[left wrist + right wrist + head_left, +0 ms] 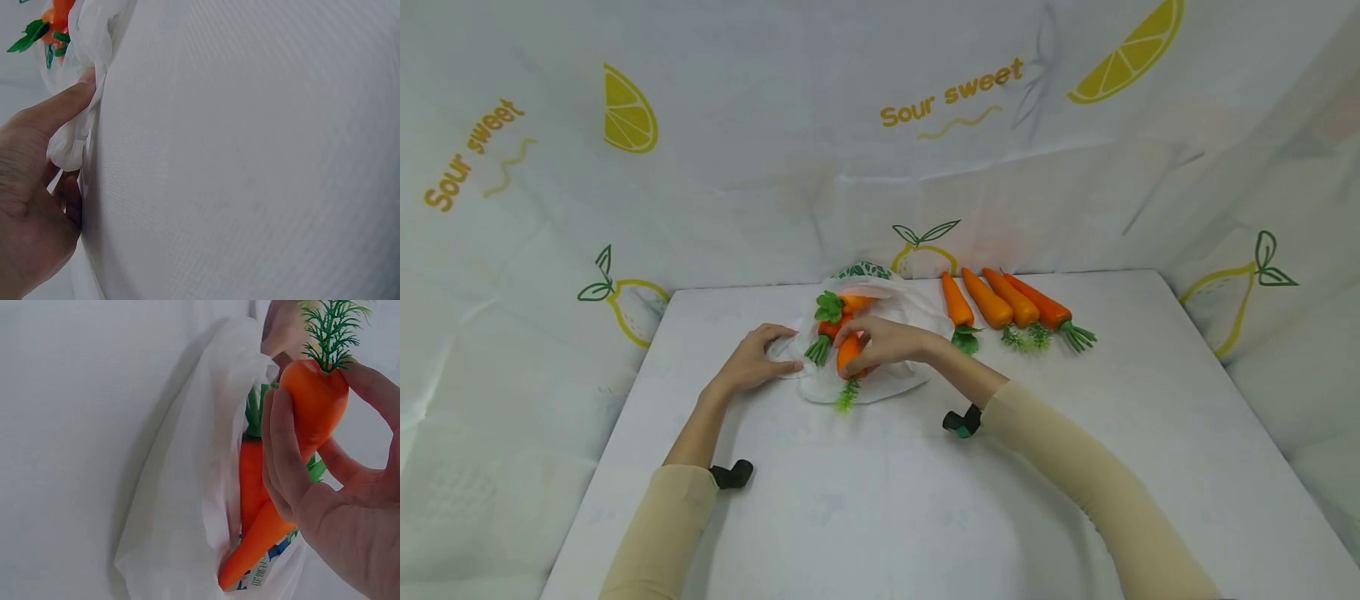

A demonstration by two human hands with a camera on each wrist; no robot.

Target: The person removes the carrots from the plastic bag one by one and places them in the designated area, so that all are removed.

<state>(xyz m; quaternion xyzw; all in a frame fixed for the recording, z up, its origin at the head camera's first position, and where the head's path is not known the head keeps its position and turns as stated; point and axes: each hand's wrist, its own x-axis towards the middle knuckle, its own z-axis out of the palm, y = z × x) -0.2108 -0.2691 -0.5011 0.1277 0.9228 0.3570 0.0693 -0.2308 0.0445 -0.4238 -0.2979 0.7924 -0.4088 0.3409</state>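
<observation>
A white plastic bag (891, 385) with green print lies in the middle of the table, its mouth spread. My right hand (891, 342) pinches a toy carrot (315, 403) with a feathery green top, thumb on one side and fingers on the other; its tip points into the bag. Beneath it in the bag lies another carrot (251, 478) with green stalks, and beside that one a carrot with a leafy top (854, 303). My left hand (751, 358) holds the bag's left edge, the thumb pressed on the crumpled plastic in the left wrist view.
Several more toy carrots (987, 302) lie side by side right of the bag, green tops toward me. A white sheet with lemon prints (760, 167) hangs behind the white table (880, 500) and down its sides.
</observation>
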